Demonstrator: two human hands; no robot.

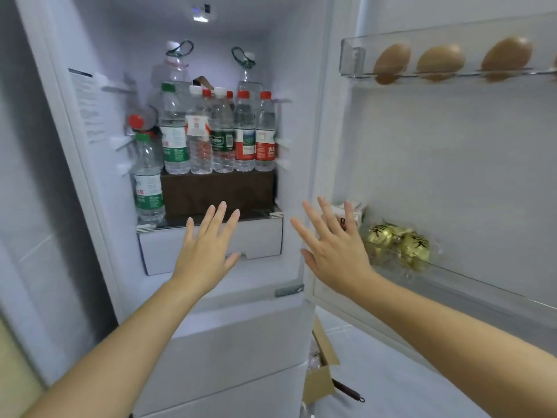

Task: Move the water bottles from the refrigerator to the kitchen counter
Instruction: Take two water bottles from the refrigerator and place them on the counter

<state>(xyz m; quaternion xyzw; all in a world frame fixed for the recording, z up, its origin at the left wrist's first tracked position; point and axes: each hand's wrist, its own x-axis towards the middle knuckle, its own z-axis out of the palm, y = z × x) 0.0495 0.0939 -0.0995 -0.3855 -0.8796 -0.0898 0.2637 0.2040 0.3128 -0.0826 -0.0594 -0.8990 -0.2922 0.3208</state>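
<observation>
Bare left hand splayed | right hand splayed | bottles untouched

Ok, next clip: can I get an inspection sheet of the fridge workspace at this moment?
Surface: fridge shelf carries a brown box; kitchen counter not in view.
Job's things: water bottles upright in a row on the brown box; green-capped bottle stands beside it on the shelf; two large jugs behind.
Clutter: eggs in the upper door rack; gold-wrapped items and a small carton in the lower door rack.
Grips: left hand open, fingers spread, holding nothing, before the white drawer; right hand open, empty, near the door edge.
Cables: nothing seen.
Surroundings: fridge door open; cardboard box on the floor.
</observation>
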